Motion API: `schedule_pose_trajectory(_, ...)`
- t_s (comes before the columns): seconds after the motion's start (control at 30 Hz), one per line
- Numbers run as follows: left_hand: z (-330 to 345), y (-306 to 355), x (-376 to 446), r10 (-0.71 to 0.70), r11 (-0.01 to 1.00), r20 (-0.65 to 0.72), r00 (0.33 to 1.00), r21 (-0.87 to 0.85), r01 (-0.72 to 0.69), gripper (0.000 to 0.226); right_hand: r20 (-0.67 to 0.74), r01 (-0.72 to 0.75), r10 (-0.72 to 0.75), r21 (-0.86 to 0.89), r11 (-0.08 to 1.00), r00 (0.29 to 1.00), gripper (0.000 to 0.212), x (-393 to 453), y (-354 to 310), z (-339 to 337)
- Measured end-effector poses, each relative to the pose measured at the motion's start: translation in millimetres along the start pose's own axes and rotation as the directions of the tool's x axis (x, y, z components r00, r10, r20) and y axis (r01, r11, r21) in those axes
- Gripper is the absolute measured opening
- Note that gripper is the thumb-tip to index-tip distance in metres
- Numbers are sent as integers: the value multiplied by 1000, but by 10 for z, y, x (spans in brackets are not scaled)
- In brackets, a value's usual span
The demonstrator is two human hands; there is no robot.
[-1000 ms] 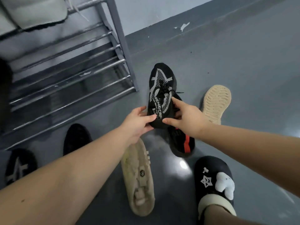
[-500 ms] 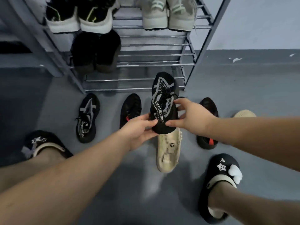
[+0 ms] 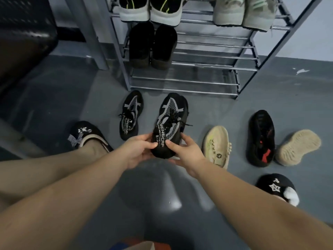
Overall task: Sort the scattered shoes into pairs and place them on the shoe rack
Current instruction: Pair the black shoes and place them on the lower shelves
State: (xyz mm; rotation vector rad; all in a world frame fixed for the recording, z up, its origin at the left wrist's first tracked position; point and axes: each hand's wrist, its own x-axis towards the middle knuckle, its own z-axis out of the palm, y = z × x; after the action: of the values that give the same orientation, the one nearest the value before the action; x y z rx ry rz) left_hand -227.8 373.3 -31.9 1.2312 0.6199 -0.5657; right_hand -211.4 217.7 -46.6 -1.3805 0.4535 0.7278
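Since the earlier frame, the view is taking in more of the shoe rack (image 3: 189, 80) and the floor, and the held black-and-white sneaker (image 3: 169, 123) is sitting lower and nearer the person. Both hands are gripping its heel end: the left hand (image 3: 138, 150) is pinching the left side, the right hand (image 3: 185, 152) is curling its fingers (image 3: 169, 142) over the right side and under the sole. The toe is pointing at the rack's bottom shelf, clear of it.

Three pairs are already resting on the rack: grey-soled black shoes (image 3: 149, 11) and pale green sneakers (image 3: 243, 13) on the upper shelf, dark shoes (image 3: 153, 46) below them. The lower shelves are standing vacant.

Remaining on the floor are the matching black-and-white sneaker (image 3: 130, 114) just left of the held one, a beige shoe (image 3: 216, 147), a black-and-red shoe (image 3: 261, 138), and an overturned beige shoe (image 3: 297, 147) showing its sole. Judged from this, the task is roughly half complete, with two visible pairs outstanding. A second black-and-red shoe is not showing.
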Motion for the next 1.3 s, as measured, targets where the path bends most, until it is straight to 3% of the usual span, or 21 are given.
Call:
schedule_pose_trajectory(0.27,-388,24,246,-26,999,-16,1000,43,27,46,39,-86,83,92,992,996,46,379,64,330)
schedule_pose_trajectory(0.37,-507,45,430,-21,999,-51,998,49,23,46,48,-120,114,156,980,992,49,595,42,426)
schedule_pose_trajectory(0.47,-590,30,645,26,987,-168,985,161,1,52,32,-131,127,189,973,991,58,854,56,501)
schedule_pose_trajectory(0.57,-785,0,909,96,968,-381,920,252,4,64,-14,-140,144,179,974,989,70,1108,60,533)
schedule_pose_trajectory(0.73,-1154,-79,1326,58,930,-533,844,335,148,89,-53,-170,180,155,973,982,79,1491,74,541)
schedule_pose_trajectory(0.9,-1295,-207,1632,-55,959,-564,824,200,201,74,-74,-207,214,97,974,974,84,1766,220,545)
schedule_pose_trajectory(1.1,-1309,-292,1805,-157,987,-623,766,-123,102,74,-28,-210,215,119,970,976,81,1874,294,577)
schedule_pose_trajectory(1.2,-1240,-270,1790,-208,963,-574,792,-263,62,62,-10,-201,203,83,976,979,76,1864,274,565)
schedule_pose_trajectory(1.3,-1194,-258,1768,-201,964,-536,820,-255,71,75,-7,-202,205,128,971,979,74,1826,234,521)
